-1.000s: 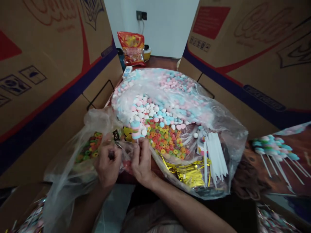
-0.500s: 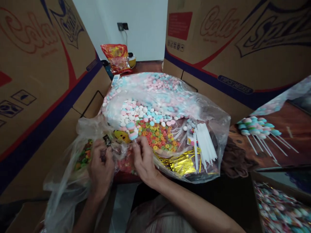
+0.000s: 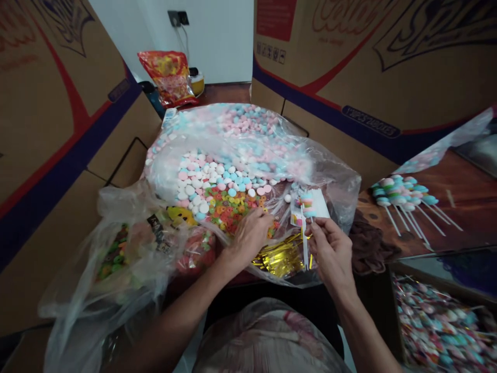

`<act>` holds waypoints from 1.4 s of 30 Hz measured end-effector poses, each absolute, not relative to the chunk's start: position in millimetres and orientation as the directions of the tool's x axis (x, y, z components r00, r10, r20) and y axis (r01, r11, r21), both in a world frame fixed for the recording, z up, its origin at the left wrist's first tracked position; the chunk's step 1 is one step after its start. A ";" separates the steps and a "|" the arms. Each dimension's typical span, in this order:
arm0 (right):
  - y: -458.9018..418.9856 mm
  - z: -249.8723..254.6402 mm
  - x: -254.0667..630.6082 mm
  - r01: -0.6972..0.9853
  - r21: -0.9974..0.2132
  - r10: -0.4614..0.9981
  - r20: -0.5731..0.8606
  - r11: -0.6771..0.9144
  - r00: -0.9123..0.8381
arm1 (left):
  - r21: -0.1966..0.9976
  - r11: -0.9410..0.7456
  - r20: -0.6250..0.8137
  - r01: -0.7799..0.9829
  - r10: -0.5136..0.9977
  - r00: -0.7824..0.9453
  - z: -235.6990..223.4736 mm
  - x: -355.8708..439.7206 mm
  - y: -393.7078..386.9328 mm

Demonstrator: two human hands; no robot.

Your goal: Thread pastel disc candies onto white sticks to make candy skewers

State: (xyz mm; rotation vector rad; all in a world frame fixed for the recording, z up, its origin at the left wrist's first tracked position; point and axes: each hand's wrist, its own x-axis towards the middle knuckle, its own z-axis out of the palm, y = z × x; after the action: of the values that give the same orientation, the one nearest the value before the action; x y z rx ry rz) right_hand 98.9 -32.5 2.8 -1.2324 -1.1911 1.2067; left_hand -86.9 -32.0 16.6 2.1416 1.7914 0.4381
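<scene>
My right hand pinches the stick of a marshmallow skewer, whose pink, blue and coloured pieces stand upright above my fingers. White paper sticks lie just behind it. Over the right part of the fruit-coloured gummy rings is my left hand, its fingers bent together and pointing down; whatever they may hold is hidden. Gold twist ties lie below and right of that hand. Pink, white and blue marshmallows spread from a clear plastic bag behind the rings.
Large cardboard boxes wall both sides. Finished skewers lie on the table at right, near a brown cloth. A box of wrapped sweets stands low right. A plastic bag of gummy rings sits left; a red packet stands behind.
My right hand has carried the marshmallow skewer rightward to the paper sticks. My left hand has left the bag at left and moved right over the gummy rings. The view has shifted slightly.
</scene>
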 end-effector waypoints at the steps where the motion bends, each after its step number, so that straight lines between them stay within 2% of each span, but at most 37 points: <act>1: -33.1 -0.3 101.6 0.008 -0.999 0.998 -0.042 -0.043 0.040 | 0.380 -0.168 -0.003 0.910 0.983 0.183 11.4 -85.9 -25.1; 4: -35.0 -8.2 100.9 0.018 -0.996 0.994 -0.089 -0.090 0.060 | 0.334 -0.169 -0.041 0.927 0.980 0.193 3.2 -87.5 -16.8; 11: -28.6 -9.7 88.8 0.077 -0.994 0.997 -0.081 -0.081 -0.002 | 0.457 -0.081 0.029 0.886 0.997 0.076 6.6 -92.8 -17.1; 19: -23.0 -12.4 82.8 0.125 -0.992 0.999 -0.027 -0.024 -0.028 | 0.361 -0.304 0.033 0.882 0.949 0.313 7.6 -69.3 -18.1; 21: -23.2 -12.7 83.6 0.111 -0.994 0.999 -0.025 -0.021 -0.036 | 0.406 -0.282 0.051 0.869 0.957 0.286 5.3 -67.9 -19.7; 23: -23.5 -11.6 84.2 0.088 -0.996 0.999 -0.037 -0.034 -0.036 | 0.523 -0.220 0.084 0.824 0.975 0.208 4.1 -68.6 -22.0; 26: -23.5 -6.2 80.7 0.026 -0.998 0.996 -0.062 -0.060 -0.060 | 0.807 -0.060 0.076 0.588 0.997 -0.002 6.2 -70.3 -27.5; 28: -23.1 -0.4 73.8 -0.023 -0.998 0.993 -0.055 -0.057 -0.103 | 0.957 0.086 -0.063 0.277 0.994 -0.093 9.8 -70.5 -32.7; 29: -22.7 2.6 69.2 -0.044 -0.998 0.991 -0.038 -0.044 -0.126 | 0.981 0.162 -0.152 0.102 0.983 -0.102 11.8 -70.4 -35.6; 31: -21.6 7.9 58.6 -0.056 -0.998 0.986 -0.001 -0.011 -0.167 | 0.941 0.268 -0.289 -0.207 0.954 -0.080 15.7 -70.9 -41.3; 34: -20.1 12.7 42.9 -0.008 -1.000 0.974 0.016 0.014 -0.228 | 0.816 0.278 -0.358 -0.507 0.931 -0.065 20.1 -75.7 -49.6; 38: -21.0 19.3 23.0 0.028 -0.999 0.958 0.016 0.025 -0.288 | 0.726 0.238 -0.390 -0.646 0.915 -0.101 22.7 -90.8 -62.2; 42: -26.3 42.5 -3.5 0.006 -0.991 0.931 0.122 0.132 -0.345 | 0.710 0.084 -0.372 -0.699 0.887 -0.272 17.3 -106.1 -76.7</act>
State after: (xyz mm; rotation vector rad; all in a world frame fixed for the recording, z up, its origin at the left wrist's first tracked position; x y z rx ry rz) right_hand -3.5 -26.3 42.5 -0.9456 -1.5434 1.3454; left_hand -106.1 -76.7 17.3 0.2511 1.0114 1.5532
